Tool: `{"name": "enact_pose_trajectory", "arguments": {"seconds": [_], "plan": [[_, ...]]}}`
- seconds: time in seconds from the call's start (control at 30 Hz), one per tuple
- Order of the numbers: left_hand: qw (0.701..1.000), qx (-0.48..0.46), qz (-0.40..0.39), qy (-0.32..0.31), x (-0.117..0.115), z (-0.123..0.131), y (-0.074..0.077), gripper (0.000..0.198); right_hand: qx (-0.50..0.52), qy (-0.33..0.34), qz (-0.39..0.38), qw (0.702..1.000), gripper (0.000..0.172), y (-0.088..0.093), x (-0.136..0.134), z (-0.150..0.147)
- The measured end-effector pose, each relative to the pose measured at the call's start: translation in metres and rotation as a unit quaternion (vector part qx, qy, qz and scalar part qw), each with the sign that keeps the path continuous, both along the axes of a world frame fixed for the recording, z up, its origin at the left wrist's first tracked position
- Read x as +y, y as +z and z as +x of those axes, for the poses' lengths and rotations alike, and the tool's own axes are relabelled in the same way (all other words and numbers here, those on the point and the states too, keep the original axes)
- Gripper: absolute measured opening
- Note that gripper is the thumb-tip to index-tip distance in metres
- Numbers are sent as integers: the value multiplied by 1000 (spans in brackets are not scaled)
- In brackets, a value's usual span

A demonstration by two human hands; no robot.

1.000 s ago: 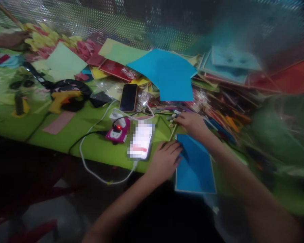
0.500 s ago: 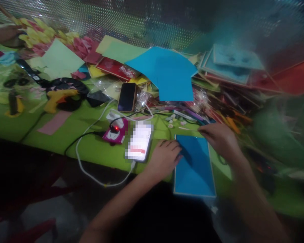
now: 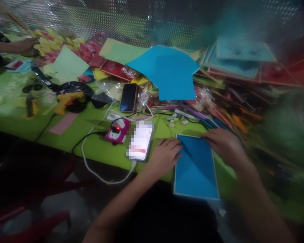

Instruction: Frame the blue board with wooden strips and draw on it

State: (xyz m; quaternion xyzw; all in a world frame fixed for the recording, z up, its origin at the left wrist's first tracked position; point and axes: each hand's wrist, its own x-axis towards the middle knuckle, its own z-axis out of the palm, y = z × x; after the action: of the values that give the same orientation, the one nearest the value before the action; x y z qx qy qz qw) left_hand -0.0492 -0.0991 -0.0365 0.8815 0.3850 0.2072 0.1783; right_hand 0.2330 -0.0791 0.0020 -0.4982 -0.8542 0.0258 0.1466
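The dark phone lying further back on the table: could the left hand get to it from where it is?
Probably yes. The left hand rests on the blue card; only cables lie before the dark phone.

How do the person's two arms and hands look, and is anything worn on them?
Both forearms are bare up to the picture's lower edge, with no sleeve in view. The left hand and the right hand wear no gloves. I can make out no watch, ring or bracelet, though the picture is blurred.
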Motion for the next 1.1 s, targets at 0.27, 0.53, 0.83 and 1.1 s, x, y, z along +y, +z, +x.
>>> {"name": "enact_pose_trajectory", "arguments": {"seconds": [0.27,0.53,0.83,1.1], "plan": [[1000,3,-18,3,1,0,1,26,-6,21,31,999,23,-3,0,-3],[997,82,-3,9,3,4,5,42,-20,13,49,999,25,-3,0,-6],[991,135,3,5,6,8,6,52,-2,-17,26,1000,23,-3,0,-4],[990,140,18,14,7,7,3,52,96,-110,55,988,18,20,-9,17]]}}
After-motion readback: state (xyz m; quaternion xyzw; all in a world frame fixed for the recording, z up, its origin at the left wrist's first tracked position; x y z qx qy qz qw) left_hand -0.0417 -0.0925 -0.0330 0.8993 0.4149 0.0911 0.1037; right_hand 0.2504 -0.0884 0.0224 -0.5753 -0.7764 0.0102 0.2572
